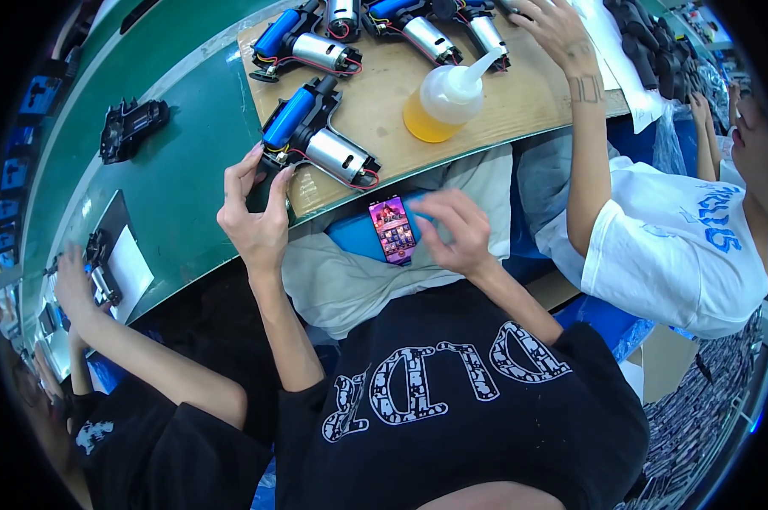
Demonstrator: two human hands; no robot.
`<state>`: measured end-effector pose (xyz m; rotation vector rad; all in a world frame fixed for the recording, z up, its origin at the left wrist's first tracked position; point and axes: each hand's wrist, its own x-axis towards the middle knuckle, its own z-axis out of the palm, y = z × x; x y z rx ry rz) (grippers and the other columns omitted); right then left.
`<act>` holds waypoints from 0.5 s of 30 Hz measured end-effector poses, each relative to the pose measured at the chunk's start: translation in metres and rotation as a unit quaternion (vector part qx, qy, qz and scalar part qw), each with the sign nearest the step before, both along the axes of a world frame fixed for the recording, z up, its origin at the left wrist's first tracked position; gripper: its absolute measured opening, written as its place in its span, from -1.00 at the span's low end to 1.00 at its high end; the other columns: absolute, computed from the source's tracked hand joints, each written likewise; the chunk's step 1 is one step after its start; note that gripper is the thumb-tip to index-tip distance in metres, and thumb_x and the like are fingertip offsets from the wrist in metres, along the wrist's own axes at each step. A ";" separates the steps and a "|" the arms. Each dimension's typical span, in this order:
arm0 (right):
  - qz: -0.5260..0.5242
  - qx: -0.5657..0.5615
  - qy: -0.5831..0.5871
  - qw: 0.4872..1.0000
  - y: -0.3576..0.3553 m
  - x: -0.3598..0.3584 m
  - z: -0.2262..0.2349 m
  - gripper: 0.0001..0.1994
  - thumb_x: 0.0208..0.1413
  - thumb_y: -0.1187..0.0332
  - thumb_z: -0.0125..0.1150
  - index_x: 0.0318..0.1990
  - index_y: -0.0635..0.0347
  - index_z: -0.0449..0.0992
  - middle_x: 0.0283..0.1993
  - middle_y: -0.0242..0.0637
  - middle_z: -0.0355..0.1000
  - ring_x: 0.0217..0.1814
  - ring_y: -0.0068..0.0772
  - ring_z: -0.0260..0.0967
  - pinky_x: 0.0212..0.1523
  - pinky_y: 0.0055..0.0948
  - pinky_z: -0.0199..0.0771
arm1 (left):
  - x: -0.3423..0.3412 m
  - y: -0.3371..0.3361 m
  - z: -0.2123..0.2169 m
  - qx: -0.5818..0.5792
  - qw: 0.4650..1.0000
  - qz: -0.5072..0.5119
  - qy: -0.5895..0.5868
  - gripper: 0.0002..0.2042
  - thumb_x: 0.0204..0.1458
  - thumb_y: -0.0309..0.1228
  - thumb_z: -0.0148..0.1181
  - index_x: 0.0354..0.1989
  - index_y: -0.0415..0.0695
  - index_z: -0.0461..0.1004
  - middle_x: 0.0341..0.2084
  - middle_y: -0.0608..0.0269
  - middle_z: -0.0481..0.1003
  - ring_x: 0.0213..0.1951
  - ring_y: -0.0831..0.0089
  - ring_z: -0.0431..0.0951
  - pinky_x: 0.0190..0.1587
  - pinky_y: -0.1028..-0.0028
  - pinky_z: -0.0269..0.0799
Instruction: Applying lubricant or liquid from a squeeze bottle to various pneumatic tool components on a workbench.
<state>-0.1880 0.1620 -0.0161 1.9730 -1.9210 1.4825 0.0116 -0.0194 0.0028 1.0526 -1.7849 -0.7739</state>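
Observation:
My left hand [255, 208] grips the black handle end of a power-tool half shell [316, 140] that holds a blue battery cell, a silver motor and red wires, at the near edge of a wooden board [520, 102]. My right hand [454, 231] hovers with bent fingers over a smartphone [392, 228] with a lit, colourful screen. The phone lies on a blue case on a white cloth [350, 289] in my lap.
A squeeze bottle of yellow liquid [443, 100] lies on the board, with several more motor assemblies [312, 42] behind it. A green conveyor belt [180, 161] carries a black shell [131, 127]. One person works at my left [73, 289], another in white at my right [571, 51].

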 end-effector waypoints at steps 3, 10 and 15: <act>-0.014 0.145 0.009 0.989 0.044 -0.003 -0.048 -0.81 -0.05 0.58 0.32 -0.22 0.26 0.61 -0.21 -0.20 0.55 -0.22 -0.14 0.51 -0.20 -0.29 0.56 | 0.001 -0.001 -0.003 -0.016 1.000 -0.005 0.017 -0.65 -0.05 -0.56 0.45 -0.07 -0.31 0.52 -0.10 0.01 0.64 -0.11 0.29 0.68 -0.04 0.38 0.56; 0.064 0.401 0.134 0.904 0.084 0.004 -0.120 -0.85 0.07 0.33 0.26 -0.25 0.16 0.63 -0.21 -0.29 0.57 -0.03 -0.20 0.50 0.01 -0.21 0.44 | 0.003 0.002 -0.002 -0.009 1.000 -0.009 0.020 -0.65 -0.06 -0.57 0.45 -0.07 -0.31 0.52 -0.10 0.00 0.65 -0.10 0.28 0.68 -0.03 0.38 0.55; 0.097 0.426 0.178 0.882 0.083 -0.002 -0.120 -0.74 0.09 0.19 0.20 -0.12 0.08 0.61 -0.24 -0.29 0.55 -0.08 -0.22 0.48 -0.04 -0.18 0.38 | 0.000 0.000 -0.002 -0.003 1.000 -0.004 0.009 -0.65 -0.05 -0.58 0.44 -0.07 -0.31 0.52 -0.10 0.00 0.65 -0.11 0.29 0.68 -0.03 0.38 0.55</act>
